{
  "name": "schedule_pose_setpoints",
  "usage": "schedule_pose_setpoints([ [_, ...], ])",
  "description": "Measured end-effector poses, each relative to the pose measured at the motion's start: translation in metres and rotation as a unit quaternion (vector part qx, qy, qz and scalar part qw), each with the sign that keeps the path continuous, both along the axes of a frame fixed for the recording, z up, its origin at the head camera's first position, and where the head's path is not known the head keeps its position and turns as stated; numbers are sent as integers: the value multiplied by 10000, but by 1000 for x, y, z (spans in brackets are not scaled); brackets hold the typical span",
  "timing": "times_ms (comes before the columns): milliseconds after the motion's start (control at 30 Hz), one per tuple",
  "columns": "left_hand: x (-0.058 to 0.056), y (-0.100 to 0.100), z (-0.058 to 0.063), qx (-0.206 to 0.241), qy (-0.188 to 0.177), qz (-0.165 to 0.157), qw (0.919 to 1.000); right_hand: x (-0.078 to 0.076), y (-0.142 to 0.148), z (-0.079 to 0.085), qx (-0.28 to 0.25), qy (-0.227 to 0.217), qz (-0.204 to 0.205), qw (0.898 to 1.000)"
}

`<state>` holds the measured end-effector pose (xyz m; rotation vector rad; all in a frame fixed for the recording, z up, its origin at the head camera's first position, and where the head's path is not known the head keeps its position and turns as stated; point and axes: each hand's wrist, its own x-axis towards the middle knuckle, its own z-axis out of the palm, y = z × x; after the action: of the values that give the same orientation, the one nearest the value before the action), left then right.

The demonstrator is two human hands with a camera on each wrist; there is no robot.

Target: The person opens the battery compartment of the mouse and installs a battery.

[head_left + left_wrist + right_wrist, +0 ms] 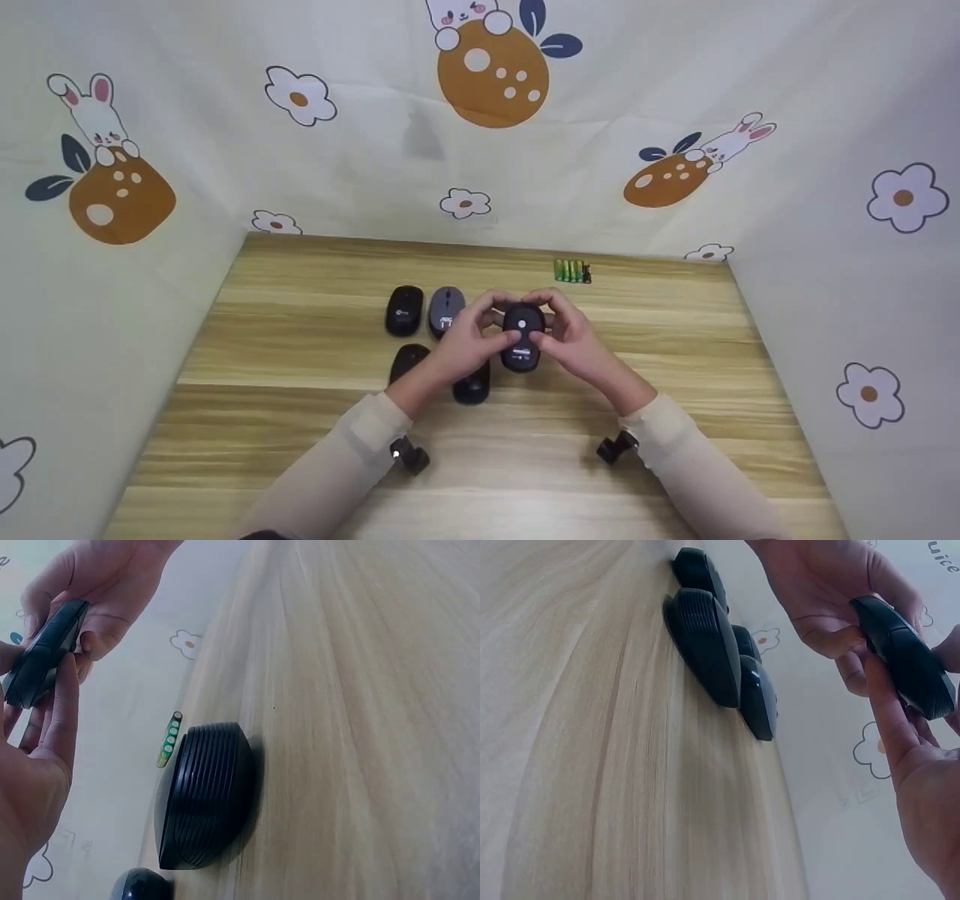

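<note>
A black computer mouse (523, 358) is held up between both hands, its underside with a white round spot and a label facing the head camera. My left hand (469, 337) grips its left side, thumb on the underside and fingers behind. From the other side my right hand (574, 337) holds it the same way, thumb pressed near the middle. In the left wrist view the mouse (46, 656) appears edge-on between the fingers. The right wrist view shows the mouse (904, 656) raised above table level, fingers of both hands around it.
Left of the hands lie a black mouse (405, 310), a grey-blue mouse (448, 301) and two more black mice, one (409, 361) partly behind the left forearm, the other (472, 387) beside it. Several green batteries (568, 271) and a dark one stand in a row near the back edge.
</note>
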<state>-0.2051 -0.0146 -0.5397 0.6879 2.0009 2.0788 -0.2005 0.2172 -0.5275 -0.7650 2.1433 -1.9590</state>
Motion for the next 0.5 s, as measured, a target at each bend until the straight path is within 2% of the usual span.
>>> schedule_pose_setpoints([
  [500,2,2,0,79,3,53,10000,-2,-3,-2,-316,6,-37,9995],
])
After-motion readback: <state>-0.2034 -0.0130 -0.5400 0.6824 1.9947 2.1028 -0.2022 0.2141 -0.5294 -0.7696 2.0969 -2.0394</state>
